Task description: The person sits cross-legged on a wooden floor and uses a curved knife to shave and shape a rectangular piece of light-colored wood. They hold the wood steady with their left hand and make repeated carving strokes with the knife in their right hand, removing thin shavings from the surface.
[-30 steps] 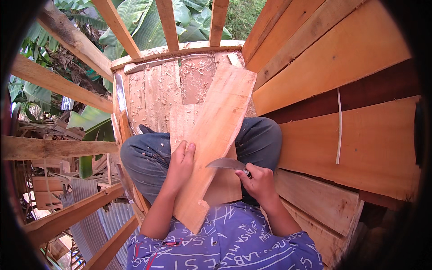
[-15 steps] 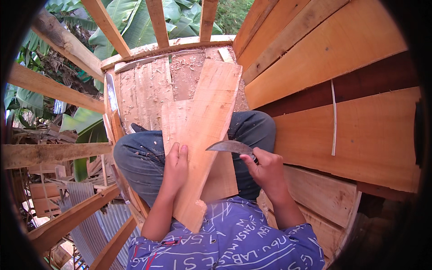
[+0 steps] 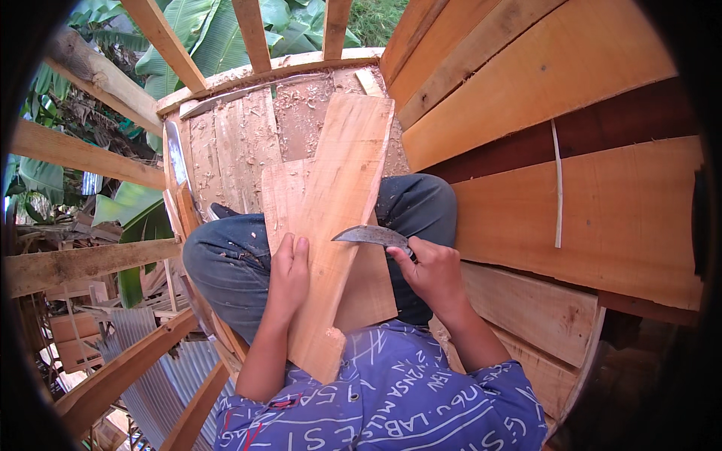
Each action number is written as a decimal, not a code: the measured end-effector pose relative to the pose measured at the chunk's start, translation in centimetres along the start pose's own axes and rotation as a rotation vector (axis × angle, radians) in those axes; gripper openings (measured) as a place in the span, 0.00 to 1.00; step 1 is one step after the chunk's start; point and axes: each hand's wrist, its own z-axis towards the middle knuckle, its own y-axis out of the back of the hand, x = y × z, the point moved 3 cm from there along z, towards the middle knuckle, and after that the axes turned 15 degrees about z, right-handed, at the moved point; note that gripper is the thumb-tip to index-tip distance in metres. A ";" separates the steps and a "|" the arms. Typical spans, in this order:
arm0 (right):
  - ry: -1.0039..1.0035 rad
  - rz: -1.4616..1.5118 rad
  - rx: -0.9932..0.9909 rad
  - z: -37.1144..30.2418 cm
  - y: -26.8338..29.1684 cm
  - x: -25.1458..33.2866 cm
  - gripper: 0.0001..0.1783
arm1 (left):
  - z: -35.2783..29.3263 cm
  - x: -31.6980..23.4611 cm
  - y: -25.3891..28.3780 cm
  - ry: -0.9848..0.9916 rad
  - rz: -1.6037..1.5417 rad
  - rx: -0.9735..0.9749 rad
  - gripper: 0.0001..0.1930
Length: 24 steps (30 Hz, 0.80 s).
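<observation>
A long pale wooden board slants across my lap, its near end against my shirt and a rough notch cut in its right edge close to me. My left hand grips the board's left edge, thumb on top and the other fingers hidden underneath. A curved knife is in my right hand, fingers wrapped round its handle. The dark blade points left and lies over the board's right edge; I cannot tell whether it touches the wood. Beneath sits a second, wider board resting across my legs.
Wood shavings lie over the plank floor ahead. A slatted wooden railing runs along the left and far sides, with leaves beyond. On the right rises a wall of wide boards, with a thin pale strip against it.
My right hand and the knife have shifted slightly left and up, the blade now further over the board. The whole view has moved a little; my left hand keeps its hold.
</observation>
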 end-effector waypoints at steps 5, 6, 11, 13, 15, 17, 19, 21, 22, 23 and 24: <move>0.056 0.060 0.051 -0.8 -1.1 1.2 0.26 | -0.1 0.0 0.0 0.015 0.037 -0.027 0.17; 0.029 0.069 0.032 -0.5 -1.2 0.9 0.26 | 0.2 0.2 0.0 0.007 0.028 -0.012 0.17; 0.062 0.053 0.074 -0.6 -1.2 1.0 0.26 | 0.2 0.1 0.1 0.009 0.040 -0.009 0.17; 0.014 0.078 0.020 -0.1 -1.2 0.5 0.27 | 0.4 0.7 -0.1 -0.011 0.042 -0.016 0.17; -0.031 0.102 -0.027 0.3 -1.1 -0.2 0.27 | 0.3 0.7 -0.2 -0.013 0.032 -0.012 0.17; 0.047 0.074 0.057 -0.1 -1.2 0.5 0.26 | 0.5 0.7 0.0 -0.018 0.026 -0.016 0.17; -0.011 0.100 -0.016 0.9 -0.5 -0.3 0.26 | 0.2 0.9 0.0 -0.012 0.012 -0.019 0.17; -0.022 0.060 -0.015 1.4 -0.5 -1.0 0.26 | 0.3 0.7 0.0 0.014 0.021 0.013 0.17; 0.002 0.091 0.034 1.0 -0.7 -0.6 0.26 | 0.4 0.6 0.0 0.025 0.029 0.024 0.17; 0.022 0.121 0.075 0.2 -1.1 0.3 0.26 | 0.4 0.6 0.1 0.022 0.034 0.015 0.17; 0.042 0.151 0.116 -0.1 -1.3 0.8 0.26 | 0.2 0.7 0.1 0.020 0.040 0.005 0.17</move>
